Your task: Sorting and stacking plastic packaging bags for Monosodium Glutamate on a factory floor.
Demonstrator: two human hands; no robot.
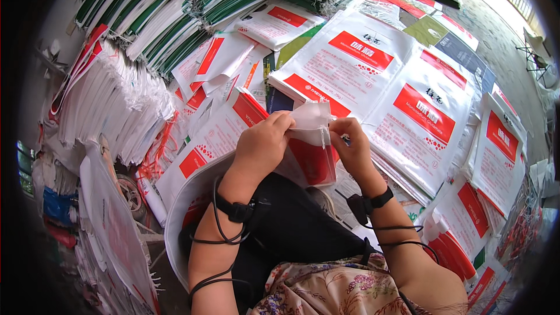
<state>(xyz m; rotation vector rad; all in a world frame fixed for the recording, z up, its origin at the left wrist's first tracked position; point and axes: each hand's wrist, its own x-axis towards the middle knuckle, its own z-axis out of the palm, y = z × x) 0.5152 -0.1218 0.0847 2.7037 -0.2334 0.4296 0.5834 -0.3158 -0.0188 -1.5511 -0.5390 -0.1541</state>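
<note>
A white and red woven sack (312, 154) hangs upright between my hands, its white top edge folded over. My left hand (262, 140) is closed, pinching the sack's top edge with thumb and fingers. On the other side my right hand (353, 149) is closed in a pinch at the sack's right edge, by a frayed strip or thread (322, 135). Too little shows to tell whether those right fingertips grip the thread or the cloth. Below the hands, the sack's lower part reaches down in front of my knees.
Flat stacks of printed white and red sacks (423, 119) lie ahead and to the right. Tall bundles of white and green sacks (175, 11) rise at the back left. Closer on the left stand a white sack pile (119, 99) and a small wheel (131, 195). Cables run along both my forearms.
</note>
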